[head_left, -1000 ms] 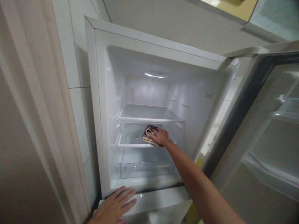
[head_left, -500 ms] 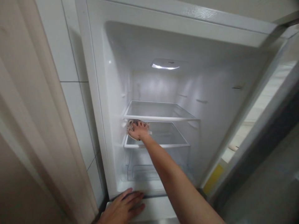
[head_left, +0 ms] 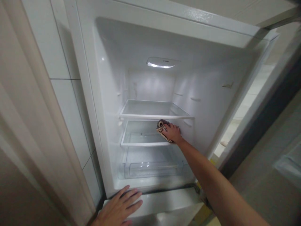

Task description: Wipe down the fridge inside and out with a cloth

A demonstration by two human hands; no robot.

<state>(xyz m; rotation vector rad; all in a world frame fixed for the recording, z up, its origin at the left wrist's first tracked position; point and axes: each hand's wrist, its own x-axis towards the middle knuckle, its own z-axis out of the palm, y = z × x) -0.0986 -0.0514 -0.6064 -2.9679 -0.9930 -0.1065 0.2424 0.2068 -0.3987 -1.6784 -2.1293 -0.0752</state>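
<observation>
An open white fridge [head_left: 89, 103] stands in front of me with its inner light on. My right hand [head_left: 173, 132] reaches inside and presses a folded beige and brown cloth [head_left: 161, 128] onto the lower glass shelf [head_left: 138, 143], at its right side. Its fingers are closed over the cloth. My left hand [head_left: 122, 207] lies flat with fingers spread on the top edge of the lower compartment [head_left: 164, 201], below the fridge opening.
An upper glass shelf [head_left: 150, 116] sits just above the cloth. A clear crisper drawer [head_left: 150, 169] is under the lower shelf. The fridge door [head_left: 265, 103] hangs open at the right. A tiled wall [head_left: 68, 103] and a pale panel [head_left: 28, 125] are at the left.
My right hand has slid the cloth along the lower shelf, from its left end half a second ago back to its right side. My left hand has stayed in place.
</observation>
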